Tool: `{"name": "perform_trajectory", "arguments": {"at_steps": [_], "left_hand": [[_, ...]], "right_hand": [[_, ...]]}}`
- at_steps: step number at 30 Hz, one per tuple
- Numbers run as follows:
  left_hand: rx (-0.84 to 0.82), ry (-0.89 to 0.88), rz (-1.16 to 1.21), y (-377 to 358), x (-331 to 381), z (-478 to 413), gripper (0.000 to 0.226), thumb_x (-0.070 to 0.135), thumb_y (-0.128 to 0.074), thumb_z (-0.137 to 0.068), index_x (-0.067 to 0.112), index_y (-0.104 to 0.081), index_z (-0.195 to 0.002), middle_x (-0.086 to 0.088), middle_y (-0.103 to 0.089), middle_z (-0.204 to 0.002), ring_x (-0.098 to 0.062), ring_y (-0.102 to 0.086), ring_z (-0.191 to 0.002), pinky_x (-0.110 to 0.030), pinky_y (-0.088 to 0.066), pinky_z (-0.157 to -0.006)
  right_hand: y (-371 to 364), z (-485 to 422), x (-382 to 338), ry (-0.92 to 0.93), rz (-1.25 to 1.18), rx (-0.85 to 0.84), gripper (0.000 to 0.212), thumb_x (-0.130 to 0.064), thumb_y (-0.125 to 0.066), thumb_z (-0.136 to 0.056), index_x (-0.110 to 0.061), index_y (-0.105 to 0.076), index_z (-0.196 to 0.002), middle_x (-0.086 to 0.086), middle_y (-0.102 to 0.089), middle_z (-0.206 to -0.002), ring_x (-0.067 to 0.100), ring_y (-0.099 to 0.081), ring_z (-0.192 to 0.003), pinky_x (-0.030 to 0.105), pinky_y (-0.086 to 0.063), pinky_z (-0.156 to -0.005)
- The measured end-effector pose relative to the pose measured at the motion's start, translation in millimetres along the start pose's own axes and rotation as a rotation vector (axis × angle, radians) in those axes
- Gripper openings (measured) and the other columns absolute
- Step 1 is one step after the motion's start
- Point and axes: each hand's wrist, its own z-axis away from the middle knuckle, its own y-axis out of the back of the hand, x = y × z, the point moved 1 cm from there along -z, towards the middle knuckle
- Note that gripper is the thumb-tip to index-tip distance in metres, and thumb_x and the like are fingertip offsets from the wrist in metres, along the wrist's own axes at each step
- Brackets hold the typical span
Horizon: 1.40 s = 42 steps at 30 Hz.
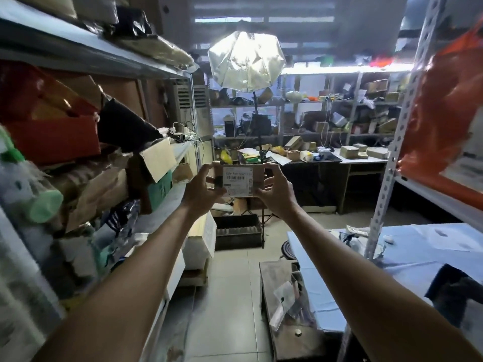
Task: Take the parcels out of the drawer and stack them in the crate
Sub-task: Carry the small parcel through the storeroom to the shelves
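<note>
1. One parcel (pixel 239 180), a small brown carton with a white barcode label facing the camera, is held in the air between both hands at arm's length.
2. Left hand (pixel 200 188): grasping the parcel's left end, thumb at the top edge, fingers curled round that end.
3. Right hand (pixel 274 190): grasping the parcel's right end the same way, fingers curled round the edge.
4. Below the hands, a dark crate (pixel 237 231) with a ribbed wall stands on the tiled floor (pixel 235 283). The parcel is well above it, not touching. Its contents cannot be made out.
5. Above the hands, a lit silver umbrella lamp (pixel 245 61); its thin stand runs down behind the parcel.
6. Beyond the hands and to the right, a desk (pixel 363 160) carries small cartons and papers. Shelves behind it are full of boxes.
7. Left of the left forearm, a shelf rack (pixel 162 71) is packed with cartons, a red box and bags.
8. Right of the right forearm, a blue-covered surface (pixel 392 259); above it, an orange bag (pixel 441 113) on the right-hand rack.
9. Under the right forearm, near the camera, a brown open box (pixel 277 278) holds clear bags. Cannot tell whether this is the drawer.
</note>
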Motion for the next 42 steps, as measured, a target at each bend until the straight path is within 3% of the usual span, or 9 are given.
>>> {"name": "perform_trajectory", "arguments": {"at_steps": [3,10,13,17,22,27,32,38,42], "left_hand": [[0.005,0.028,0.015,-18.3,-7.6,-32.4,0.056,0.01,-0.076,-0.086,0.014,-0.048,-0.135,0.002,-0.06,-0.11,-0.017,-0.06,-0.095,-0.002,-0.045,-0.055],[0.0,0.086,0.036,-44.5,-28.8,-104.9,0.058,0.006,-0.075,-0.086,0.018,-0.046,-0.135,-0.006,-0.064,-0.117,-0.014,-0.064,-0.089,-0.008,-0.049,-0.052],[-0.025,0.102,0.03,-52.8,-45.4,-134.0,0.06,0.011,-0.073,-0.088,0.024,-0.042,-0.137,-0.007,-0.066,-0.121,-0.023,-0.063,-0.107,-0.01,-0.046,-0.06],[-0.074,0.1,0.0,-63.6,-70.7,-173.7,0.059,0.014,-0.07,-0.091,0.025,-0.039,-0.141,-0.001,-0.062,-0.121,-0.019,-0.056,-0.107,-0.011,-0.044,-0.06],[-0.065,0.102,0.029,-78.5,-111.5,-228.5,0.065,0.012,-0.073,-0.088,0.025,-0.04,-0.142,-0.007,-0.062,-0.123,-0.031,-0.06,-0.111,-0.038,-0.055,-0.088],[-0.066,0.11,0.083,-97.9,-152.8,-281.3,0.062,0.007,-0.072,-0.088,0.028,-0.042,-0.138,-0.004,-0.062,-0.118,-0.023,-0.06,-0.1,-0.031,-0.055,-0.079],[-0.082,0.104,0.052,-119.6,-181.2,-326.8,0.066,0.01,-0.075,-0.085,0.031,-0.041,-0.137,-0.008,-0.064,-0.124,-0.03,-0.062,-0.11,-0.049,-0.058,-0.089],[-0.09,0.106,0.046,-146.4,-212.7,-378.9,0.067,0.011,-0.075,-0.086,0.03,-0.042,-0.14,-0.007,-0.063,-0.127,-0.027,-0.059,-0.111,-0.042,-0.053,-0.094],[-0.087,0.09,-0.004,-166.4,-229.4,-426.8,0.065,0.012,-0.074,-0.088,0.027,-0.042,-0.142,-0.009,-0.062,-0.127,-0.021,-0.059,-0.096,-0.03,-0.051,-0.081]], "right_hand": [[-2.9,-37.9,19.5,-0.002,-0.013,-0.019,0.067,-0.018,-0.085,-0.078,-0.02,-0.05,-0.135,0.006,-0.073,-0.105,0.02,-0.069,-0.087,0.029,-0.054,-0.068],[-17.6,-111.8,52.8,0.01,-0.013,-0.014,0.065,-0.019,-0.085,-0.077,-0.02,-0.052,-0.133,0.004,-0.074,-0.107,0.018,-0.069,-0.087,0.041,-0.06,-0.076],[-28.1,-140.2,64.5,0.04,0.017,-0.013,0.06,-0.018,-0.083,-0.079,-0.018,-0.05,-0.13,0.005,-0.074,-0.112,0.018,-0.07,-0.087,0.036,-0.06,-0.075],[-49.2,-175.8,83.2,0.018,0.044,0.006,0.061,-0.024,-0.082,-0.079,-0.022,-0.049,-0.131,0.007,-0.073,-0.11,0.02,-0.069,-0.089,0.041,-0.06,-0.078],[-81.4,-223.7,107.0,-0.039,0.086,0.019,0.065,-0.025,-0.083,-0.078,-0.027,-0.048,-0.133,0.008,-0.072,-0.107,0.023,-0.068,-0.096,0.046,-0.058,-0.085],[-107.3,-268.3,121.8,-0.051,0.126,0.019,0.066,-0.023,-0.083,-0.08,-0.021,-0.048,-0.136,0.01,-0.072,-0.11,0.024,-0.067,-0.097,0.042,-0.056,-0.086],[-128.7,-307.0,152.2,-0.078,0.154,0.038,0.063,-0.022,-0.081,-0.08,-0.026,-0.048,-0.133,0.006,-0.072,-0.107,0.019,-0.067,-0.091,0.041,-0.058,-0.083],[-152.2,-358.3,192.9,-0.092,0.154,0.037,0.065,-0.023,-0.081,-0.081,-0.027,-0.046,-0.136,0.004,-0.071,-0.107,0.018,-0.066,-0.092,0.038,-0.058,-0.082],[-165.2,-405.3,222.8,-0.1,0.111,0.023,0.066,-0.019,-0.08,-0.082,-0.025,-0.046,-0.138,0.004,-0.07,-0.106,0.019,-0.065,-0.092,0.031,-0.053,-0.08]]}}
